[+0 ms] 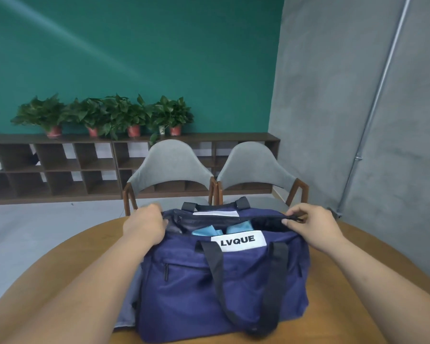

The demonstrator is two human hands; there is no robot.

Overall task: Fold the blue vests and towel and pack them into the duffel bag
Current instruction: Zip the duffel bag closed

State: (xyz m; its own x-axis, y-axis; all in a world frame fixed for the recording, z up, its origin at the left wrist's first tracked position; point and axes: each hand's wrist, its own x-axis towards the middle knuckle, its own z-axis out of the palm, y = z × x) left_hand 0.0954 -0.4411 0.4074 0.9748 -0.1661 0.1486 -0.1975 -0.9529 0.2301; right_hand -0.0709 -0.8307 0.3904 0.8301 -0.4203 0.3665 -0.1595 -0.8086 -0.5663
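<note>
Probably an office meeting room: wooden table [333, 319], two grey chairs [170, 165] at 12 o'clock, cubby shelving [60, 165] with potted plants [109, 112] at 10 o'clock.

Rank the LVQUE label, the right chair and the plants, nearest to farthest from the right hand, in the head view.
1. Label: on the bag's front, just left of the right hand.
2. Right chair: behind the bag.
3. Plants: on the far shelf, at the wall.

Navy-blue fabric duffel bag [209, 294], with black webbing handles [215, 269] and a white "LVQUE" label [238, 240], stands upright on the round wooden tabletop [345, 319]. Top zip open. Light-blue folded fabric [237, 227] lies inside, partly visible.
</note>
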